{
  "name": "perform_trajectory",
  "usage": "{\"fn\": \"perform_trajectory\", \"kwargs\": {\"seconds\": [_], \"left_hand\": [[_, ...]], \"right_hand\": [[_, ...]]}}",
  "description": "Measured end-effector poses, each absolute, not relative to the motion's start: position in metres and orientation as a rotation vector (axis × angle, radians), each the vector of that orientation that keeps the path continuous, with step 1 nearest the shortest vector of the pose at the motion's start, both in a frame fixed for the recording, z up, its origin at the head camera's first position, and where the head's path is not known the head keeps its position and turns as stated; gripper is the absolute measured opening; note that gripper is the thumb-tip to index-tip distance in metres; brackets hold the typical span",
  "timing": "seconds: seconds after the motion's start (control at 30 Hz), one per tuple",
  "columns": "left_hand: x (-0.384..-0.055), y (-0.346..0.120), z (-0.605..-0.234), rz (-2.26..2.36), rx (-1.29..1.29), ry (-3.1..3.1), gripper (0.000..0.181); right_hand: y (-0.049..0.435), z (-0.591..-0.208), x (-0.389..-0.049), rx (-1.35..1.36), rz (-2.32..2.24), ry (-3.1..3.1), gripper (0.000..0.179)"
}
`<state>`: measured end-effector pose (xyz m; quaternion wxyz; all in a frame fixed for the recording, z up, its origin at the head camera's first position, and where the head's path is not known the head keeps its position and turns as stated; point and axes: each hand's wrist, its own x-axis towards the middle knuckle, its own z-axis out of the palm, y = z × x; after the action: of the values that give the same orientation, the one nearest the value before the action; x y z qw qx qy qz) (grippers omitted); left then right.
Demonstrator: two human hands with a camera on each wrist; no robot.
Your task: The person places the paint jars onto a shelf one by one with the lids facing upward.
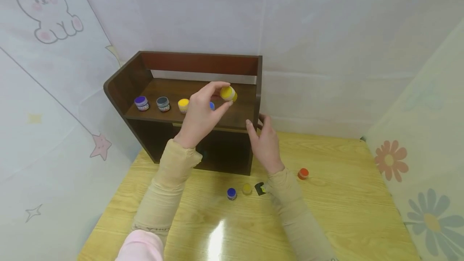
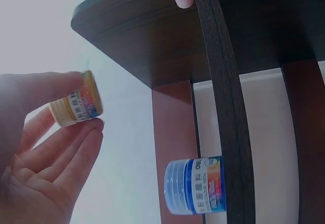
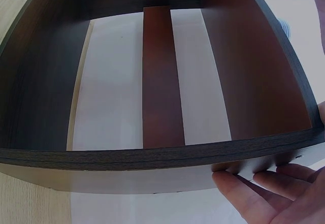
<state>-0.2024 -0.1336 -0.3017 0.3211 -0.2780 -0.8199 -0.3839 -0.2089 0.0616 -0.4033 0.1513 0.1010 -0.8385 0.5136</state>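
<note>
My left hand (image 1: 203, 114) pinches a small yellow paint jar (image 1: 228, 93) between thumb and fingers, above the upper board of a dark wooden shelf (image 1: 199, 61). In the left wrist view the jar (image 2: 77, 102) is tilted, its printed label showing. The right hand (image 1: 267, 146) grips the shelf's right side panel, thumb at the front edge and fingertips against the outer face (image 3: 264, 188). Along the board stand purple (image 1: 141, 103), dark grey (image 1: 163, 104) and yellow (image 1: 183, 106) paint jars. A blue jar (image 2: 195, 186) beside them is mostly hidden behind the left hand in the head view.
On the wooden table (image 1: 344, 212), before the shelf, are a dark blue jar (image 1: 231, 193), a yellow-lidded jar (image 1: 247, 189) and a black item (image 1: 259, 189) partly covered by the right sleeve. A red jar (image 1: 303, 173) stands farther right. Cloth sheets hang behind and at both sides.
</note>
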Motion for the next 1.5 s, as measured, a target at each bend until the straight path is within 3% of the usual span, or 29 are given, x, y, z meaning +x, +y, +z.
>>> {"fn": "perform_trajectory", "kwargs": {"seconds": [1.5], "left_hand": [[-0.218, -0.114, -0.32, -0.814, -0.577, -2.659, 0.041]], "right_hand": [[0.061, -0.402, -0.209, 0.273, 1.477, -2.419, 0.057]]}}
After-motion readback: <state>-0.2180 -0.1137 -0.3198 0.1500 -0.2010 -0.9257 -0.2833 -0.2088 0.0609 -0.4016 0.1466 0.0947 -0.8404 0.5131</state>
